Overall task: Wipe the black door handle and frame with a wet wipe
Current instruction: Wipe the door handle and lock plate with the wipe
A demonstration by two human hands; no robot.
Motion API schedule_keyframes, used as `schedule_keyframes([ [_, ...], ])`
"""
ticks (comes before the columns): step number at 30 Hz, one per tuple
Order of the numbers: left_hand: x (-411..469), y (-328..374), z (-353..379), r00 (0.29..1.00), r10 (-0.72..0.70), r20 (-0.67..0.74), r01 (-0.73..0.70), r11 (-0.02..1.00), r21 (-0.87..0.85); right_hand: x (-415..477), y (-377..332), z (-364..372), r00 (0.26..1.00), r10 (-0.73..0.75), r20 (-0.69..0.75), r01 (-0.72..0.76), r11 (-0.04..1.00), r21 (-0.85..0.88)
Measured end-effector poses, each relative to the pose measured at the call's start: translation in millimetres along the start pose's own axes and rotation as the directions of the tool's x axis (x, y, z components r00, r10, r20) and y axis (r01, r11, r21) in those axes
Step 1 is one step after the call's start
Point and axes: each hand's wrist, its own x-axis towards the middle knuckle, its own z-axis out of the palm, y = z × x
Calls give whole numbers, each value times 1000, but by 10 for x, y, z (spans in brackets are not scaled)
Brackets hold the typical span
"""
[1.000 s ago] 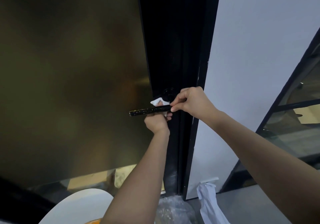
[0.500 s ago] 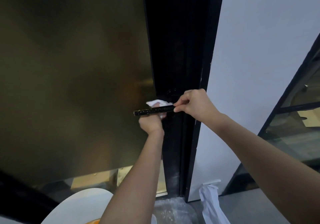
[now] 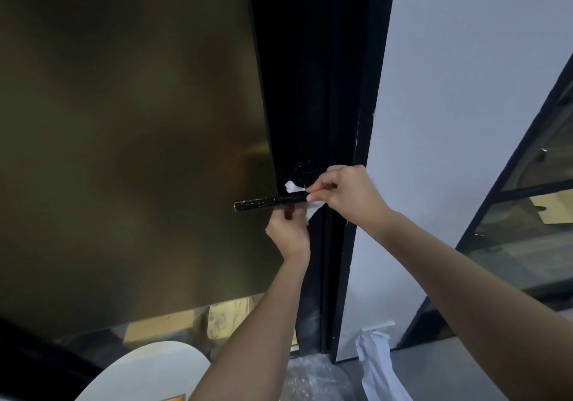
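Observation:
A black lever door handle (image 3: 263, 202) sticks out leftward from the black door frame (image 3: 310, 75), level, with a round black rosette (image 3: 304, 169) above its root. A white wet wipe (image 3: 313, 207) is bunched at the root of the handle, behind and below the bar. My left hand (image 3: 288, 230) reaches up from below the handle and holds the wipe's lower part. My right hand (image 3: 344, 194) comes from the right and pinches the wipe at the handle's root, thumb and forefinger together.
Dark tinted door glass (image 3: 130, 121) fills the left. A white wall panel (image 3: 449, 90) stands right of the frame, with a glass partition (image 3: 533, 214) beyond. On the floor lie a white round tabletop (image 3: 145, 369), clear plastic wrap (image 3: 313, 379) and white paper (image 3: 375, 366).
My left hand has slid right along the underside of the handle toward its root. The wipe now hangs below the bar there. My right hand has kept its pinch.

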Motion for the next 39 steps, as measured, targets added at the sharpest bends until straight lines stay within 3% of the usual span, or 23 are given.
schedule_keyframes([
  [6, -42, 176, 47, 988, 93, -123, -104, 991, -84, 16, 12, -6, 1000, 9, 16, -9, 1000, -4],
  [11, -48, 300, 97, 996, 43, -81, -61, 971, -229, 15, 21, 6, 1000, 28, 5, -28, 1000, 12],
  [17, -41, 230, 155, 981, -192, -3, 191, 979, -74, -7, 18, 25, 999, 44, -5, -44, 998, 45],
  [22, -194, 92, -215, 951, -216, 220, 187, 972, 143, -45, 44, 12, 991, 130, -14, -127, 982, 141],
  [24, -254, 112, -466, 925, -189, 329, 116, 966, 229, -72, 56, 4, 984, 176, -13, -169, 960, 221],
  [28, -290, 498, -877, 848, -8, 530, -216, 908, 360, -113, 28, -18, 976, 220, 0, -211, 938, 276],
  [32, -77, 1181, -875, 850, 328, 412, -461, 841, 284, -58, -44, -32, 972, 235, 19, -233, 949, 212],
  [35, 158, 1419, -650, 770, 432, 469, -623, 666, 410, -28, -125, -16, 973, 228, 23, -229, 970, 79],
  [39, 424, 1214, -301, 642, 338, 688, -760, 395, 516, -83, -110, 25, 975, 220, -16, -218, 972, 89],
])
